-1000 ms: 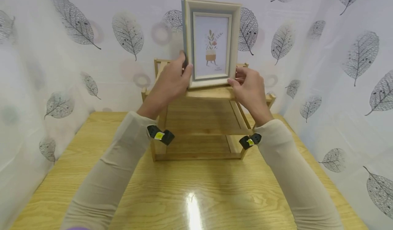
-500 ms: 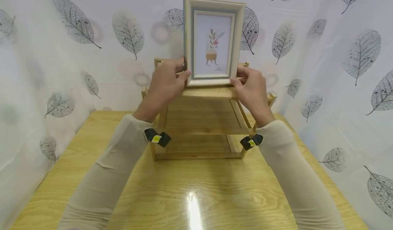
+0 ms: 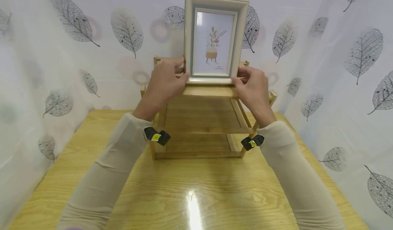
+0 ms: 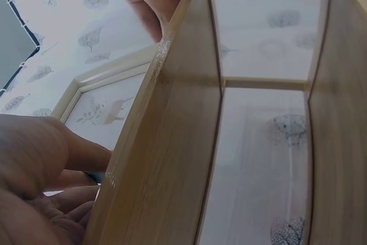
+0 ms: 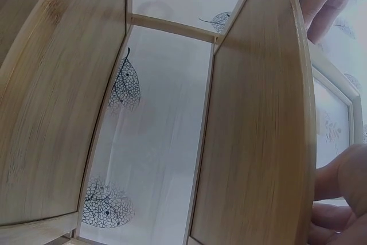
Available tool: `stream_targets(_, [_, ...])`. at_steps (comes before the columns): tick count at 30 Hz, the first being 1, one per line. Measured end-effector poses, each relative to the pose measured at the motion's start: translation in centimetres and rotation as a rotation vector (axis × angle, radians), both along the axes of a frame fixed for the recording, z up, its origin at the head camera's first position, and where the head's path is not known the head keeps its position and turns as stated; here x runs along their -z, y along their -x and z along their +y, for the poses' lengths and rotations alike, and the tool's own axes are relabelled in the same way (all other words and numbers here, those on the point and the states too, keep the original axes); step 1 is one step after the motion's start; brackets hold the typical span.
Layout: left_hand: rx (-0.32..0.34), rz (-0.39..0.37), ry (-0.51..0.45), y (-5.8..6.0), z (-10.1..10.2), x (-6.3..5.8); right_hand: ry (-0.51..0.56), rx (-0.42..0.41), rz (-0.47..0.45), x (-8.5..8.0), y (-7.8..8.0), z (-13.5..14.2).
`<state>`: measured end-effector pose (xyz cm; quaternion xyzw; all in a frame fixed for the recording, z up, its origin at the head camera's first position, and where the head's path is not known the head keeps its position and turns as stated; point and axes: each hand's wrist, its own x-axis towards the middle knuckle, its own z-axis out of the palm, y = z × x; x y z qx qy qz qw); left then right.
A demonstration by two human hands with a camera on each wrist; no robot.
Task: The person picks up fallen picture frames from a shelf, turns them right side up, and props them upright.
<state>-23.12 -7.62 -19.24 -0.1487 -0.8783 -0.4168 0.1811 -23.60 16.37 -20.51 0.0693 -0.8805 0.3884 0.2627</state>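
Note:
A cream picture frame (image 3: 242,35) with a potted-plant print stands nearly upright on the top shelf of a wooden rack (image 3: 208,92). At its lower left corner my left hand (image 3: 165,78) pinches the edge, thumb in front and fingers at the side. My right hand (image 3: 253,86) pinches the lower right corner in the same manner. The left wrist view shows the frame (image 4: 74,87) beyond the shelf board (image 4: 155,119), with the left hand (image 4: 40,176) beside it. In the right wrist view the right hand (image 5: 344,193) is partly cut off.
Below the top board the rack has a middle shelf (image 3: 202,115) and a bottom shelf (image 3: 196,146). It stands on a wood-grain table (image 3: 196,185). A white curtain (image 3: 101,76) with leaf prints hangs behind and at both sides.
The picture frame has turned to face more squarely forward and shifted slightly right. My left hand has moved a little left and down along its edge. My right hand has barely moved.

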Motion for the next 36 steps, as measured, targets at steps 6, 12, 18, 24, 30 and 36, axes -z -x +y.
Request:
stream_targets(6, [-0.006,-0.026,0.013,0.1,0.0,-0.1,0.006,-0.005,-0.014,0.0,-0.1,-0.1])
stream_targets(12, [-0.02,-0.019,0.032,-0.1,0.0,0.0,0.004,-0.014,-0.006,0.0,-0.1,-0.2])
stream_targets(18, [-0.017,0.0,0.03,-0.1,0.1,-0.1,-0.004,-0.011,0.005,0.0,-0.1,-0.1])
stream_targets(24, [-0.066,0.083,0.105,-1.1,-0.1,0.0,-0.021,-0.052,0.052,0.3,-0.9,0.5])
stream_targets(30, [-0.111,0.489,0.087,-5.1,-1.7,1.2,-0.049,-0.096,0.412,1.5,-3.7,2.9])
stream_targets(36, [-0.078,0.692,0.149,-9.7,-4.1,4.3,-0.08,-0.141,0.603,4.3,-7.2,5.3])
